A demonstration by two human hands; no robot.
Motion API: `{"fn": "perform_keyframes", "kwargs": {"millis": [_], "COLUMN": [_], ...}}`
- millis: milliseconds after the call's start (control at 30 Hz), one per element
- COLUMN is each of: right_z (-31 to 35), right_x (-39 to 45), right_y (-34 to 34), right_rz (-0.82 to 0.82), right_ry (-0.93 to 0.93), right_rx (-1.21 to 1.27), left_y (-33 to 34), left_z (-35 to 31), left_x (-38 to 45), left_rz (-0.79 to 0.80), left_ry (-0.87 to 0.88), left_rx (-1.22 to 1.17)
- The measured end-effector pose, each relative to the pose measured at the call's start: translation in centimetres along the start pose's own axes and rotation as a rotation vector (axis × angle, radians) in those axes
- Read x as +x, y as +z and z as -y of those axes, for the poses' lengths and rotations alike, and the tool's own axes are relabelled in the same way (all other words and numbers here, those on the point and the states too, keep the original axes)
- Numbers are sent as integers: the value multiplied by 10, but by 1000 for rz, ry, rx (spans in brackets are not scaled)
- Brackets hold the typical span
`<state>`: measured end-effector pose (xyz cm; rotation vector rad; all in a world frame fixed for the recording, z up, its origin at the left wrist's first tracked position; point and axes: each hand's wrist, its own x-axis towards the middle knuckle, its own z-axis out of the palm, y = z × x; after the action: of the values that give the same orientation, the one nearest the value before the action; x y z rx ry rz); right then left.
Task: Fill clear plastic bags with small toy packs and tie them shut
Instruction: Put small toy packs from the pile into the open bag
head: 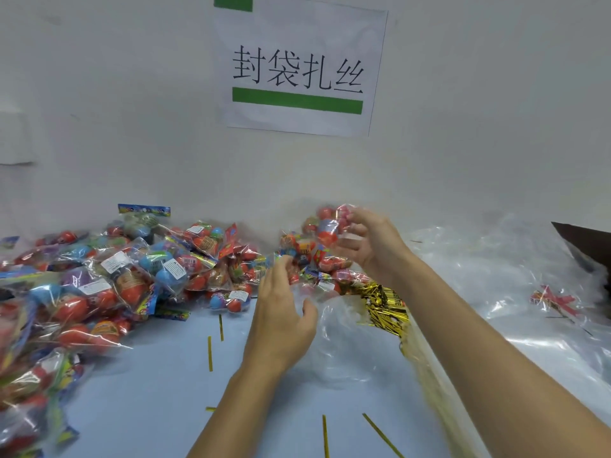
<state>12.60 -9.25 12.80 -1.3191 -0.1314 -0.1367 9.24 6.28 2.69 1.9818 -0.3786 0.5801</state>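
1. Fingers of the right hand curl around a toy pack, held above the heap near the wall; motion blur hides the exact grip.
2. Left hand has fingers loosely spread and thumb apart, touching the mouth of a clear plastic bag; a pinch cannot be confirmed.
3. Bag lies crumpled on the table, long axis unclear, mouth towards the packs.
4. Heap of toy packs covers the left side.
5. Gold twist ties bundled beside the bag; loose ties scattered.
6. Pale wall carries a paper sign; more clear bags at right.
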Motion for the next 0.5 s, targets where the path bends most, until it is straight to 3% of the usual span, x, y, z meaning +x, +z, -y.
{"fn": "perform_keyframes", "kwargs": {"millis": [133, 267, 400, 500], "right_z": [1, -4, -2, 0], "right_x": [-5, -11, -11, -1], "right_y": [24, 31, 22, 10], "right_rz": [112, 175, 182, -3], "right_ry": [80, 69, 115, 115], "right_rx": [-223, -435, -510, -447], "left_y": [-15, -27, -31, -30], "left_z": [-14, -15, -18, -19], "left_x": [12, 24, 24, 26], "left_rz": [-235, -215, -234, -297], "left_ry": [54, 186, 110, -68], "left_rx": [-81, 119, 10, -175]}}
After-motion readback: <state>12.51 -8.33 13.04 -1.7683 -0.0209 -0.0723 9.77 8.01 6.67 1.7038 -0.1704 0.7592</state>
